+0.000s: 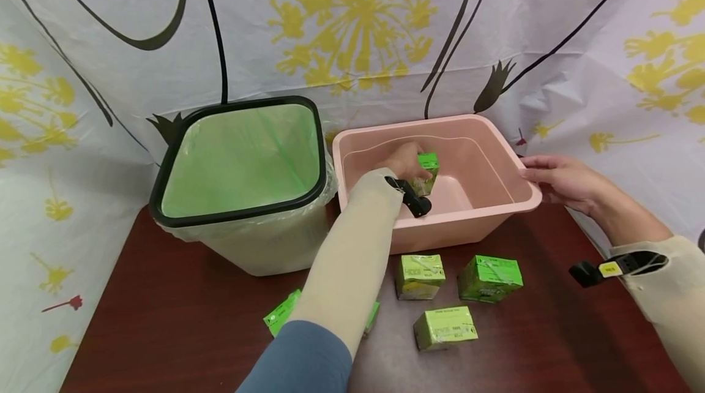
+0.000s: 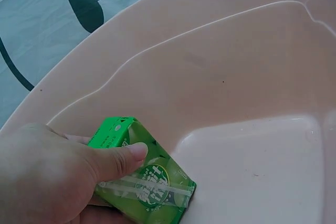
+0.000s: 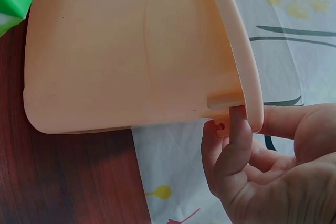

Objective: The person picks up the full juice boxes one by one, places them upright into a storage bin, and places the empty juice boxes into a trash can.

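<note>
My left hand reaches down inside a pink plastic basin and grips a green juice box. In the left wrist view its thumb lies across the box's printed side, beside the straw in its clear wrapper. At the basin's right end, my right hand holds the rim, fingers curled beneath it in the right wrist view. Several more green juice boxes stand on the table in front of the basin, among them a light one and a brighter one. My left forearm partly covers two others.
Left of the basin stands a bin with a black rim and a plastic liner. Behind both hangs a white cloth with yellow flower prints. The dark red-brown table carries everything.
</note>
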Demonstrator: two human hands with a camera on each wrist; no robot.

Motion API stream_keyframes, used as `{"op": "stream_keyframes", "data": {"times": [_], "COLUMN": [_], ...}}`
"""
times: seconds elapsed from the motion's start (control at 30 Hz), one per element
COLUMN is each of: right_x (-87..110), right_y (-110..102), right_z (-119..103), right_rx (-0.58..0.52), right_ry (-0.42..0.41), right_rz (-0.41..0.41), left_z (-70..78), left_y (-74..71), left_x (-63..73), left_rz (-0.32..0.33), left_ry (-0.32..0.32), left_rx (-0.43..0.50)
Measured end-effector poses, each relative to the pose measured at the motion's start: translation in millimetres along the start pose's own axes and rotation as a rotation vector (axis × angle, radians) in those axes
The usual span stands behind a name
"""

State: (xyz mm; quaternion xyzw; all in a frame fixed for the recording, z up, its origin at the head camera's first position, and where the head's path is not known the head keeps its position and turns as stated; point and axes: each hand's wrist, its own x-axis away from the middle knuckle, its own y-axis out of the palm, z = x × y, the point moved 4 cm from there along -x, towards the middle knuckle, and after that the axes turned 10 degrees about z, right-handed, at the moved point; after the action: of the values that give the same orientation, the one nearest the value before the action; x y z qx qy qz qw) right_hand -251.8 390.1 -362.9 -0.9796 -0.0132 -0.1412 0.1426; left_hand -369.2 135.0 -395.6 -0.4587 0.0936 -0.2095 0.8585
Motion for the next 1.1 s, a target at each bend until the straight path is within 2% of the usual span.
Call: {"op": "stream_keyframes", "data": {"times": [0.23, 0.47, 0.67, 0.83, 1.1], "right_x": [-1.8, -2.8, -1.4, 0.2, 0.3], "right_y": [2, 3, 4, 4, 1], "right_z": [-1, 0, 1, 1, 0], "right_rx": [-0.007, 0.001, -0.004, -0.007, -0.03], "right_ry": [-0.006, -0.008, -0.002, -0.003, 0.004], "right_rz": [-0.01, -0.015, -0.016, -0.015, -0.015], "left_z": [-2.5, -1.8, 5.3, 19.5, 64.4], "left_y": [-1.0, -4.5, -11.8, -22.6, -47.7], "left_x": [-0.6, 2.8, 7.9, 11.1, 25.0], "left_rz": [-0.004, -0.027, -0.044, -0.086, -0.198], "left_ry": [0.0, 0.002, 0.057, 0.072, 0.159], "left_rx": [-0.032, -0.018, 0.005, 0.001, -0.101]}}
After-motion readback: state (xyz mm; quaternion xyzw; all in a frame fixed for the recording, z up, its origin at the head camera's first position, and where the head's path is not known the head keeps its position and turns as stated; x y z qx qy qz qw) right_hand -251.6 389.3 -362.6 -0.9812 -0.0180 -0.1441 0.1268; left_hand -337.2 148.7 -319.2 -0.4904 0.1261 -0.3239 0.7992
